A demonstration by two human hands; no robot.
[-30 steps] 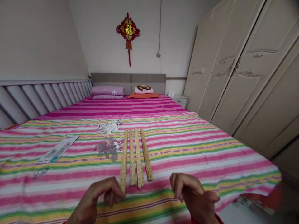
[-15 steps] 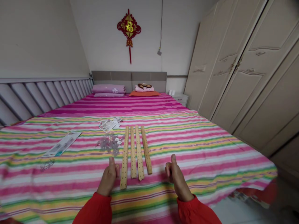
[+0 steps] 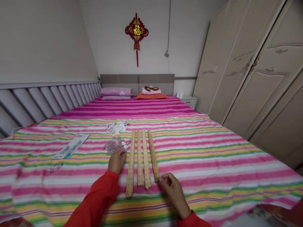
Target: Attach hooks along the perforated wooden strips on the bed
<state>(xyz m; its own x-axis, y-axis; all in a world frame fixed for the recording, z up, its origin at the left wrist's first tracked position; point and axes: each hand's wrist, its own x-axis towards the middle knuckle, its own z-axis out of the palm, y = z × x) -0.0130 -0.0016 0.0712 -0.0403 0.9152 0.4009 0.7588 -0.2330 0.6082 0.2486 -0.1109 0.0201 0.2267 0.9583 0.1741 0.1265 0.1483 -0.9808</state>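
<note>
Our right hand [image 3: 174,193] at the rightmost of four perforated wooden slats [image 3: 153,156] on a striped bedsheet [image 3: 213,170]
It touches the near end, the slat running straight ahead from the grip, clamped or not we cannot tell; our curled left hand [image 3: 116,161], its hold unclear, sits just below a clear bag of fittings [image 3: 115,144].

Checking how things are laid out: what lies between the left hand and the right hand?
In the head view, four perforated wooden strips lie side by side on the striped bedspread, between the left hand and the right hand.
</note>
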